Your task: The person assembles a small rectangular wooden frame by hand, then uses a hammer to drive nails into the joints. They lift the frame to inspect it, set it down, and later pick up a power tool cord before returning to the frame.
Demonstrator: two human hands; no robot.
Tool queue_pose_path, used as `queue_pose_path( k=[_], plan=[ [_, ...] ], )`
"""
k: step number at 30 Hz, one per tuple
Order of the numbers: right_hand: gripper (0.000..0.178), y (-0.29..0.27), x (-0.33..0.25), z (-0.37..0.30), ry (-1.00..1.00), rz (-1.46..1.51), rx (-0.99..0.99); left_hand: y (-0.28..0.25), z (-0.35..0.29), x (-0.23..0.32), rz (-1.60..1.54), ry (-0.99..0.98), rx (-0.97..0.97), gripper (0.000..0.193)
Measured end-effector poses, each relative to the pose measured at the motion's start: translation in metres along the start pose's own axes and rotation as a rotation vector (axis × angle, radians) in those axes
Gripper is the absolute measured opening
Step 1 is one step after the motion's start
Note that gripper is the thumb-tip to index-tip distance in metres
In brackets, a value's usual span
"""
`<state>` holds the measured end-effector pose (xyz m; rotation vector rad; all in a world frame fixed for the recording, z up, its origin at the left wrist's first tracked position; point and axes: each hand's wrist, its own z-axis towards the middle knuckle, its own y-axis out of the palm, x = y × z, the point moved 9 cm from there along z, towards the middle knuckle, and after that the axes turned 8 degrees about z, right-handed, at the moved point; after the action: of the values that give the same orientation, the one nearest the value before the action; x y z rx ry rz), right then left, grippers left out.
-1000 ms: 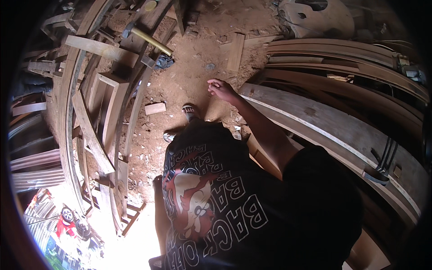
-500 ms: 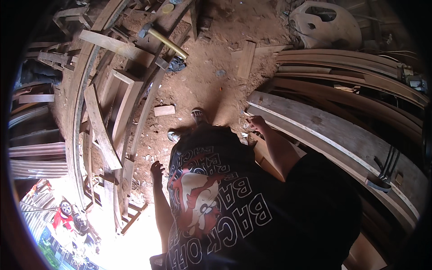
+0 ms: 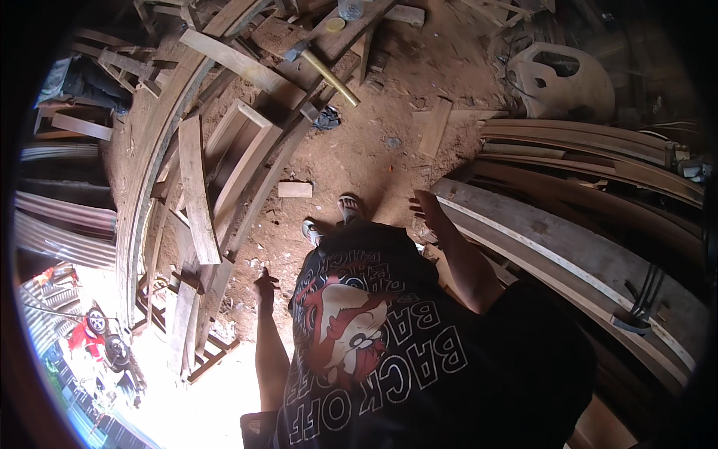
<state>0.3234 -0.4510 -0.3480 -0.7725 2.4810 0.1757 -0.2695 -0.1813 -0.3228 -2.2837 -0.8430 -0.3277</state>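
My left hand point(image 3: 266, 286) hangs at my side over the dirt floor, fingers loosely apart and nothing in them. Beside it on the left runs a long wooden work frame of curved and straight boards point(image 3: 197, 191). My right hand point(image 3: 426, 206) is held out in front of me, its fingers spread and holding nothing. Just to its right lies a stack topped by a wide grey plank point(image 3: 516, 217); whether the hand touches it I cannot tell. A hammer point(image 3: 327, 75) with a yellowish handle rests on the frame's far end.
On the floor ahead are a short wood block point(image 3: 295, 190) and a flat board point(image 3: 435, 129). Curved timber point(image 3: 576, 140) is piled at the right, near a pale moulded shell point(image 3: 565, 82). Corrugated sheets point(image 3: 63, 224) stand at left, with a red-and-white motorbike point(image 3: 93, 340) beyond in bright light.
The surroundings have shifted right and somewhat down in the view, mostly at the far side. My right hand's curled fingers have spread, and my left hand's fingers have loosened.
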Motion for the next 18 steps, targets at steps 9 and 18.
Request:
queue_pose_path(
  k=[9,18],
  plan=[
    [0.043,0.194,-0.206,-0.139,-0.458,-0.105,-0.547,0.017,-0.009,-0.073,-0.125,-0.074,0.121,0.094],
    [0.05,0.166,-0.189,-0.129,-0.282,-0.112,-0.49,0.054,0.021,-0.115,-0.236,-0.189,0.03,0.079]
  ],
)
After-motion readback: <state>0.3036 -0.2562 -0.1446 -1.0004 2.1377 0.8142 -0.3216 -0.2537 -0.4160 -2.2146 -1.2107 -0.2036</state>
